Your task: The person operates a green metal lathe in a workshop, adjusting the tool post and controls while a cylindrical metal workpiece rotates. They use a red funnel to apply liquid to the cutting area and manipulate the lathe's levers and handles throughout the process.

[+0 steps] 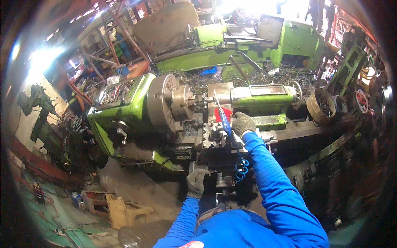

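Note:
Both my hands wear grey work gloves. My right hand (243, 124) is over the lathe's carriage with its fingers curled. It is right beside a blue air blow gun (224, 122) and a red object (227, 112), and what it grips is hidden. The gun's thin nozzle points toward the chuck, and its coiled blue hose (241, 170) hangs down the front. Lower and to the left, my left hand (196, 182) is closed at the carriage's front edge, its hold unclear. Left of the tool post (215, 133) is the round chuck (163, 101) with a metal workpiece (182, 102).
The green headstock (124, 118) stands left, the green tailstock (264, 100) right with its handwheel (297, 95). Metal shavings (285, 77) pile up behind. A second green machine (215, 56) is at the back. Right is a round bin (320, 106); a yellow stool (124, 213) stands lower left.

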### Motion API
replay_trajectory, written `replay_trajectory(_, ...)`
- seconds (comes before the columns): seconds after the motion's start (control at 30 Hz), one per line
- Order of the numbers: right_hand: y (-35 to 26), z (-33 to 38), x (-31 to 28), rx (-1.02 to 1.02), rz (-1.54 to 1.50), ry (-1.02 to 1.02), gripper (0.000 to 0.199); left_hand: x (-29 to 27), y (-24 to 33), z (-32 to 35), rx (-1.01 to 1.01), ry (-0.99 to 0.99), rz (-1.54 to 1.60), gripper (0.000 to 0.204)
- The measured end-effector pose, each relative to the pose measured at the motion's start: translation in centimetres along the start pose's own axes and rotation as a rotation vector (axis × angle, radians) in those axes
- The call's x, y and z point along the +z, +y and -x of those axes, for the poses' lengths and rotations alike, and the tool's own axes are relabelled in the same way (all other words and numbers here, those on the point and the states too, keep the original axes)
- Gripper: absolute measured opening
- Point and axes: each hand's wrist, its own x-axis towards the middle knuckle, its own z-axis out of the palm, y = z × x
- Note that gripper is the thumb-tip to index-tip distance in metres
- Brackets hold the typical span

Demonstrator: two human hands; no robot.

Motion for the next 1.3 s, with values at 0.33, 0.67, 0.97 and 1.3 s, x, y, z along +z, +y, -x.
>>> replay_trajectory(0.33, -0.4, -0.1, 0.1, 0.007, -0.008, -0.016, 0.029, -5.0, -22.9, 10.9, -0.432, -0.575, -0.83, 0.037)
replay_trajectory(0.67, -1.3, 0.9, -2.0, 0.034, 0.021, -0.106, 0.033, -12.4, -23.1, 24.0, -0.848, -1.215, -1.013, 0.044)
replay_trajectory(0.97, -0.2, 0.4, -1.3, 0.026, 0.01, -0.058, 0.03, -7.6, -26.8, 18.9, -0.477, -1.047, -1.073, 0.042)
replay_trajectory(1.3, -1.1, 0.5, -1.1, 0.038, 0.012, -0.071, 0.031, -6.6, -25.9, 20.3, -0.573, -0.883, -0.98, 0.036)
